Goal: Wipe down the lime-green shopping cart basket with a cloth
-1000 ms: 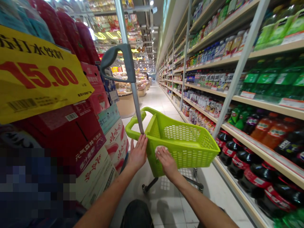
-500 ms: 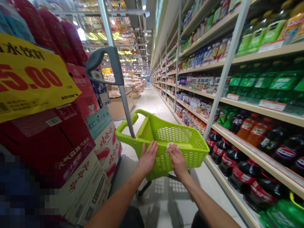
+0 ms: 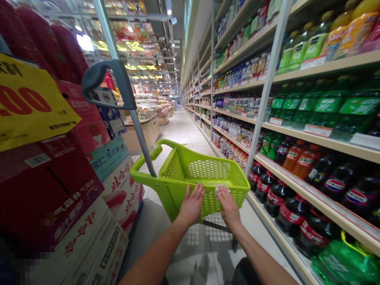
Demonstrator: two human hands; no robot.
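Observation:
A bright green plastic shopping cart basket (image 3: 172, 190) stands sideways in front of me, its side wall pierced with holes. My left hand (image 3: 191, 205) lies against the near side wall, fingers stretched out with their tips at the top rim. Farther right along the same rim, my right hand (image 3: 228, 206) presses a small white cloth (image 3: 218, 189) to the edge. Most of the cloth is hidden under the fingers. A metal pole (image 3: 143, 138) with a grey plastic grip (image 3: 127, 85) rises beside the cart's handle end.
Shelves of drink bottles (image 3: 297, 158) line the right side, close to the cart's far end. Stacked drink cartons (image 3: 118, 178) and a yellow price sign (image 3: 35, 103) crowd the left. A tiled aisle (image 3: 178, 130) runs ahead past food display counters (image 3: 142, 132).
Both hands have slid right along the cart's rim, the right one with the cloth. The view has turned slightly right, so shelves and cartons appear farther left.

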